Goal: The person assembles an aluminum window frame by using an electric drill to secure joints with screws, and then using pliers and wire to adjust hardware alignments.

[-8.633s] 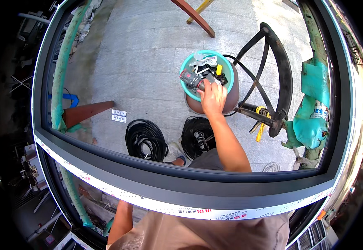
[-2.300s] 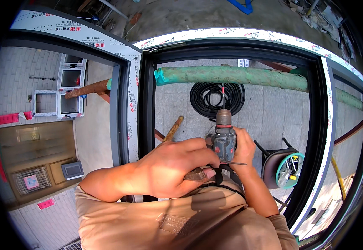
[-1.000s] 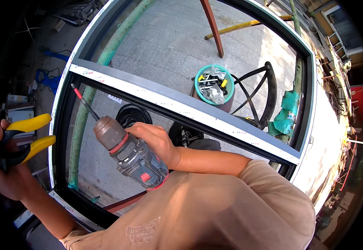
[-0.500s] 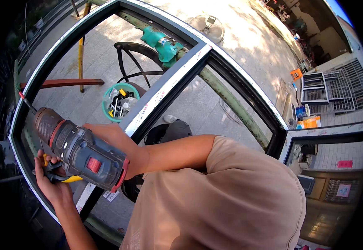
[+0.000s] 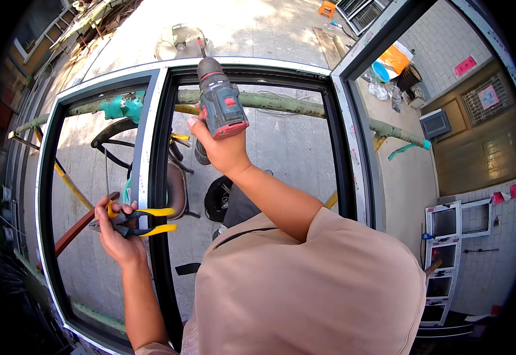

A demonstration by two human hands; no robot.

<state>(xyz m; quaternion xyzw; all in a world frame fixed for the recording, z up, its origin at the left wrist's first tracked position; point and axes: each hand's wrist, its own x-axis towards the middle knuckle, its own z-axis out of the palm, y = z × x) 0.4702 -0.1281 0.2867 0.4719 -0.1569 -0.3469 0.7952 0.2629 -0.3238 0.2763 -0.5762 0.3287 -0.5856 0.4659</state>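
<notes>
My right hand (image 5: 225,151) is closed round a cordless drill (image 5: 223,100), its bit pointing away over the far rail of a large window frame (image 5: 153,118). The frame is dark with white film on its faces. Closed fingers of my left hand (image 5: 122,242) hold pliers (image 5: 160,229) with yellow and black handles, above the left opening. A thin metal shaft (image 5: 106,171) rises from the same hand, with a yellow piece at its base; it looks like a screwdriver, but the fingers partly cover it.
Green poles (image 5: 281,103) run beneath the frame, one wrapped in teal material (image 5: 122,107). Through the openings show a chair (image 5: 176,189) and part of a green basket (image 5: 127,192). A fan (image 5: 181,41) stands beyond. Smaller window frames (image 5: 444,260) lean at the right.
My view has swung right. The drill has moved from over the left hand to the frame's far rail. My hands are now apart, and the pliers show more fully.
</notes>
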